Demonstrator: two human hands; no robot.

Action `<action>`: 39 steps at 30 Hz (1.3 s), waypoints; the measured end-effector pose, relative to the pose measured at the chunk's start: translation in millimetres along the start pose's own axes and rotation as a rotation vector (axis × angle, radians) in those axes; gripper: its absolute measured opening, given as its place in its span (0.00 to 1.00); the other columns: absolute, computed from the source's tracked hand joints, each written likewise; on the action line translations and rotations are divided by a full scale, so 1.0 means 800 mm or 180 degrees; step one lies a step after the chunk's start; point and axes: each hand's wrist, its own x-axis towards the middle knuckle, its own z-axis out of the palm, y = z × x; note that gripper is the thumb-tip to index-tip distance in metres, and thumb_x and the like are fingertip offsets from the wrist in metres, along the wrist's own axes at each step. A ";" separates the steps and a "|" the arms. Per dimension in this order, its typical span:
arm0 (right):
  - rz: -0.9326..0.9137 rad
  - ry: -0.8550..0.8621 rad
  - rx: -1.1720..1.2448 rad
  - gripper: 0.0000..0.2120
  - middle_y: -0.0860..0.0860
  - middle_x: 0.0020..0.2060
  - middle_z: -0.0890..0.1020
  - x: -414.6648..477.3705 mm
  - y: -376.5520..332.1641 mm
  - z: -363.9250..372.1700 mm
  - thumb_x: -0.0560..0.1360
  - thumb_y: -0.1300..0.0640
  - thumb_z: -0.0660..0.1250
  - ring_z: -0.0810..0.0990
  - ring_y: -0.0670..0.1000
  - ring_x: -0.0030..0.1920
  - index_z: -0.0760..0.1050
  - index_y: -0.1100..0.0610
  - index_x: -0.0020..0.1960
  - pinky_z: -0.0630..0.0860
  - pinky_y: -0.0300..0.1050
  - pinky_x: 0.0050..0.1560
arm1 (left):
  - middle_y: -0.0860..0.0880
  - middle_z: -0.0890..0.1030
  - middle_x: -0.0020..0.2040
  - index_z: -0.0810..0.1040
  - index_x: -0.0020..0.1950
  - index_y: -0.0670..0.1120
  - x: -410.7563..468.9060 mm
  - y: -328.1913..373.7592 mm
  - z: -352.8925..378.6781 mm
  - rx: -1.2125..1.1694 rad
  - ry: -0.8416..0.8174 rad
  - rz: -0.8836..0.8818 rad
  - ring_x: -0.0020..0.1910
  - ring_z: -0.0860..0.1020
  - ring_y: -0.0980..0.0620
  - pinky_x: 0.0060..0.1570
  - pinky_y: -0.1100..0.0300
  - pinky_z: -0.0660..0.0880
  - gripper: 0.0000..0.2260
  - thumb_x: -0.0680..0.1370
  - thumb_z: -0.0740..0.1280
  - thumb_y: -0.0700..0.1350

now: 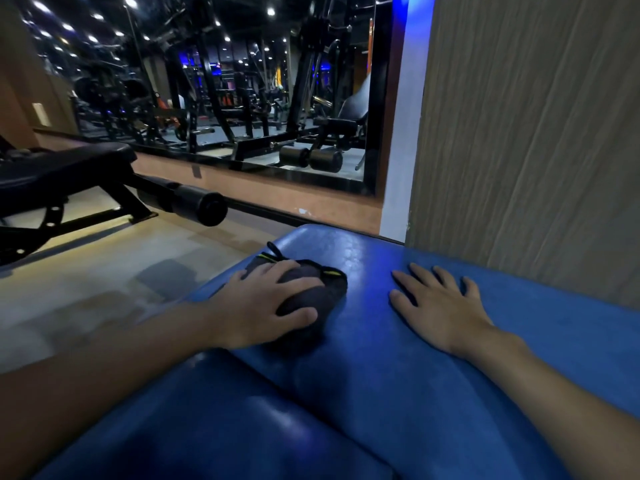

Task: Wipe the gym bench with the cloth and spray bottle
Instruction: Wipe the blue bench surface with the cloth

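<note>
— What could go wrong here?
— The worktop [381, 375] is a smooth, glossy blue pad. If it is wet, my right hand [440, 306], spread flat on it, may slip. My left hand [266, 303] curls over the cloth [329, 289], which is dark, soft and bunched. It lies near the far-left corner and could slide off.

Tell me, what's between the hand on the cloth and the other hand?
Only bare shiny blue padded gym bench, between the left hand gripping the dark grey bunched cloth and the flat right hand; head view.
</note>
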 end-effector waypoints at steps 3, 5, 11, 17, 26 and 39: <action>0.0016 -0.0009 -0.0010 0.28 0.44 0.80 0.49 -0.001 -0.002 0.000 0.80 0.36 0.40 0.44 0.53 0.80 0.51 0.40 0.79 0.39 0.64 0.75 | 0.60 0.50 0.80 0.50 0.73 0.75 -0.041 -0.008 -0.002 -0.0091 -0.0072 -0.0005 0.79 0.49 0.56 0.76 0.44 0.51 0.39 0.63 0.34 0.83; 0.0023 -0.0023 -0.0027 0.28 0.45 0.80 0.49 -0.001 -0.003 0.000 0.80 0.36 0.39 0.44 0.53 0.80 0.50 0.40 0.79 0.39 0.64 0.75 | 0.60 0.50 0.80 0.51 0.73 0.75 -0.042 -0.008 -0.005 -0.0133 -0.0135 -0.0021 0.79 0.49 0.56 0.76 0.43 0.50 0.37 0.65 0.38 0.83; 0.0017 -0.0010 -0.0076 0.28 0.45 0.80 0.47 0.002 -0.003 0.003 0.81 0.37 0.39 0.42 0.54 0.80 0.48 0.41 0.80 0.37 0.64 0.75 | 0.59 0.55 0.79 0.54 0.73 0.74 0.048 -0.008 -0.002 -0.0154 -0.0085 -0.0194 0.78 0.54 0.51 0.73 0.37 0.53 0.31 0.70 0.47 0.76; -0.0019 0.0037 -0.0136 0.29 0.45 0.80 0.47 0.005 -0.002 0.006 0.80 0.37 0.38 0.42 0.54 0.79 0.47 0.40 0.79 0.39 0.65 0.75 | 0.54 0.58 0.79 0.57 0.69 0.76 0.186 -0.019 0.001 -0.0389 0.0061 -0.0347 0.78 0.58 0.40 0.71 0.33 0.57 0.31 0.67 0.47 0.79; -0.0059 0.0079 -0.0093 0.28 0.43 0.80 0.49 0.005 0.002 0.004 0.80 0.36 0.39 0.43 0.53 0.79 0.48 0.39 0.78 0.40 0.63 0.75 | 0.52 0.60 0.78 0.58 0.71 0.73 0.231 -0.025 0.001 -0.0448 0.0085 -0.0556 0.74 0.62 0.36 0.69 0.34 0.61 0.33 0.67 0.45 0.80; -0.0005 0.0020 0.0059 0.29 0.45 0.80 0.50 0.000 0.000 0.001 0.80 0.36 0.40 0.45 0.53 0.79 0.51 0.40 0.79 0.39 0.64 0.75 | 0.56 0.53 0.80 0.56 0.77 0.69 0.008 -0.049 0.009 -0.0288 0.0051 -0.0595 0.77 0.57 0.45 0.73 0.42 0.59 0.45 0.62 0.40 0.83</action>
